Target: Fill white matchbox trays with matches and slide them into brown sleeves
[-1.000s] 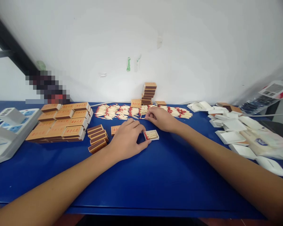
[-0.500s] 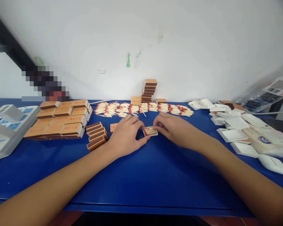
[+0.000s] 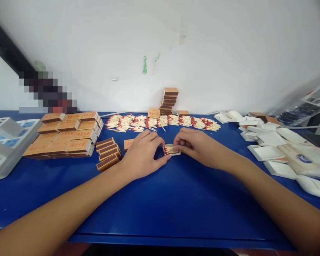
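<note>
A white matchbox tray [image 3: 171, 154] rests on the blue table between my hands, with red-tipped matches [image 3: 169, 148] lying in it. My left hand [image 3: 145, 151] grips the tray's left end between thumb and forefinger. At the right end of the tray, my right hand [image 3: 193, 144] has its thumb and fingers pinched over the matches; what lies between the fingertips is hidden. Behind both hands spreads a long row of loose matches [image 3: 138, 123]. Partly covered by my left hand is an orange matchbox [image 3: 127, 144].
Closed matchboxes [image 3: 72, 135] are stacked at left, beside a leaning row of matchboxes [image 3: 108, 154]. A matchbox tower [image 3: 170, 101] stands against the wall. Empty white trays [image 3: 266, 153] and a tissue pack [image 3: 304, 158] lie at right. A power strip [image 3: 21, 142] sits far left.
My right fingers have shifted slightly over the tray's right end, and the matches lie a little straighter in it. My left hand keeps its hold.
</note>
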A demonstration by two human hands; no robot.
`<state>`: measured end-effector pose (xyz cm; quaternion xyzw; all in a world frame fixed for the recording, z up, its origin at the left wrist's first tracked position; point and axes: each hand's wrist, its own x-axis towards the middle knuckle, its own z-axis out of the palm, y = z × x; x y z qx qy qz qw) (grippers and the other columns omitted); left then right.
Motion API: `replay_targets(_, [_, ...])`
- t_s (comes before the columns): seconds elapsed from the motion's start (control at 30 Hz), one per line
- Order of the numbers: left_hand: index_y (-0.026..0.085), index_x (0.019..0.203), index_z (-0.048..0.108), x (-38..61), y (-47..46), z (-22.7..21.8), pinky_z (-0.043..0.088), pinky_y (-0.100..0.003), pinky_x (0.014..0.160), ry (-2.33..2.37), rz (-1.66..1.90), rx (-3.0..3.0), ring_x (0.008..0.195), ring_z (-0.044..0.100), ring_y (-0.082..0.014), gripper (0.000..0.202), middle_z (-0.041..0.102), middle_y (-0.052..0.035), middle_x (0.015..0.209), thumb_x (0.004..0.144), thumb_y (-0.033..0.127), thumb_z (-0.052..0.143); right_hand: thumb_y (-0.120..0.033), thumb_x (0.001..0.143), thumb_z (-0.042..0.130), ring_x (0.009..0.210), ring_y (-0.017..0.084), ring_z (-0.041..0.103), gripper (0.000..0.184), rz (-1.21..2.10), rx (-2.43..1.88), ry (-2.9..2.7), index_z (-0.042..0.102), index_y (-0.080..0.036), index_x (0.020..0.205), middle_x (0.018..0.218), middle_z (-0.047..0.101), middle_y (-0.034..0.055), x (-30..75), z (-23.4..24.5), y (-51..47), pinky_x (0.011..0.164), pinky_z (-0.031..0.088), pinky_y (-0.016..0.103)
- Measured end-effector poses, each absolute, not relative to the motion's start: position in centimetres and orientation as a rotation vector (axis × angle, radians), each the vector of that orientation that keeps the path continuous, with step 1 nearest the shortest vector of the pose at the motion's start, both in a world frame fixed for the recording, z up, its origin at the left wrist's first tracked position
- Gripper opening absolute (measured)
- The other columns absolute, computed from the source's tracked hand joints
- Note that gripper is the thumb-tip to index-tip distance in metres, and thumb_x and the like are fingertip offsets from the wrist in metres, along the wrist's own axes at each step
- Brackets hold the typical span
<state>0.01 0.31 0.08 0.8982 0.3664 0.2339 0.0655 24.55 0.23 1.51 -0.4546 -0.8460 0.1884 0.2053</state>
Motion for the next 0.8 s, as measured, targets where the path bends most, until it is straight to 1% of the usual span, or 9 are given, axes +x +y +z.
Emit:
replay_targets(0.13, [0.019, 0.105, 0.068, 0.0, 0.3, 0.2, 0.052, -0.047, 0.100, 1.064, 0.708, 2.714, 0.106, 0.062, -0.0285, 0.024, 0.069, -0.0063, 0.105, 0.097, 0.041, 0.076, -0.038, 0.104, 0.064, 0.078, 0.017, 0.057, 0.016, 0.554, -1.202, -2.302, 0.070, -0.024, 0.098, 0.091, 0.061, 0.0023, 23.8, 1.4, -0.2, 0.071, 0.045, 0.032])
replay_targets(0.2, [0.019, 0.103, 0.068, 0.0, 0.3, 0.2, 0.053, -0.047, 0.098, 1.050, 0.705, 2.717, 0.105, 0.062, -0.0284, 0.022, 0.069, -0.0061, 0.103, 0.097, 0.039, 0.076, -0.039, 0.104, 0.065, 0.077, 0.017, 0.057, 0.016, 0.609, -1.151, -2.295, 0.072, -0.025, 0.100, 0.094, 0.061, 0.0023, 23.5, 1.4, -0.4, 0.071, 0.046, 0.032])
replay_targets(0.3, [0.020, 0.100, 0.067, 0.0, 0.2, 0.2, 0.053, -0.048, 0.098, 1.043, 0.696, 2.718, 0.105, 0.062, -0.0289, 0.021, 0.069, -0.0066, 0.102, 0.097, 0.039, 0.075, -0.035, 0.104, 0.063, 0.076, 0.016, 0.058, 0.015, 0.672, -1.149, -2.314, 0.071, -0.024, 0.097, 0.098, 0.063, 0.0033, 23.2, 1.3, -0.7, 0.069, 0.047, 0.032])
replay_targets(0.37, [0.020, 0.101, 0.067, 0.0, 0.2, 0.2, 0.053, -0.048, 0.099, 1.041, 0.697, 2.712, 0.106, 0.062, -0.0291, 0.021, 0.069, -0.0068, 0.104, 0.098, 0.040, 0.075, -0.034, 0.104, 0.062, 0.075, 0.016, 0.059, 0.016, 0.658, -1.181, -2.327, 0.069, -0.023, 0.094, 0.097, 0.064, 0.0042, 23.1, 1.3, -0.7, 0.069, 0.048, 0.032])
replay_targets(0.57, [0.022, 0.104, 0.067, 0.0, 0.2, 0.1, 0.053, -0.048, 0.099, 1.046, 0.704, 2.699, 0.107, 0.063, -0.0293, 0.021, 0.070, -0.0066, 0.106, 0.098, 0.040, 0.075, -0.040, 0.103, 0.062, 0.074, 0.018, 0.059, 0.020, 0.581, -1.203, -2.298, 0.071, -0.024, 0.095, 0.092, 0.068, 0.0047, 23.9, 1.8, -0.3, 0.068, 0.047, 0.033])
replay_targets(0.63, [0.021, 0.106, 0.067, 0.0, 0.2, 0.2, 0.053, -0.048, 0.101, 1.050, 0.717, 2.696, 0.108, 0.063, -0.0293, 0.022, 0.071, -0.0066, 0.107, 0.098, 0.040, 0.075, -0.042, 0.102, 0.062, 0.074, 0.019, 0.059, 0.023, 0.483, -1.262, -2.237, 0.072, -0.024, 0.094, 0.087, 0.069, 0.0050, 25.2, 2.1, 0.6, 0.067, 0.046, 0.033])
replay_targets(0.7, [0.021, 0.106, 0.067, 0.0, 0.2, 0.3, 0.052, -0.049, 0.102, 1.049, 0.719, 2.683, 0.110, 0.063, -0.0294, 0.022, 0.072, -0.0067, 0.109, 0.098, 0.040, 0.075, -0.043, 0.100, 0.061, 0.073, 0.021, 0.060, 0.025, 0.296, -1.391, -2.159, 0.072, -0.023, 0.091, 0.084, 0.070, 0.0064, 27.5, 2.4, 1.9, 0.068, 0.044, 0.035])
replay_targets(0.77, [0.022, 0.105, 0.068, 0.0, 0.1, 0.4, 0.053, -0.049, 0.102, 1.036, 0.713, 2.665, 0.110, 0.063, -0.0293, 0.021, 0.072, -0.0067, 0.110, 0.098, 0.040, 0.075, -0.042, 0.096, 0.061, 0.074, 0.023, 0.060, 0.025, 0.077, -1.544, -2.116, 0.074, -0.022, 0.090, 0.085, 0.072, 0.0092, 30.4, 2.4, 3.3, 0.069, 0.043, 0.037])
replay_targets(0.8, [0.022, 0.104, 0.068, 0.0, 0.1, 0.5, 0.053, -0.048, 0.102, 1.023, 0.710, 2.657, 0.110, 0.063, -0.0292, 0.020, 0.072, -0.0068, 0.110, 0.098, 0.040, 0.075, -0.042, 0.094, 0.062, 0.074, 0.024, 0.061, 0.025, 0.028, -1.610, -2.123, 0.075, -0.022, 0.088, 0.086, 0.072, 0.0100, 31.8, 2.2, 4.0, 0.069, 0.043, 0.038])
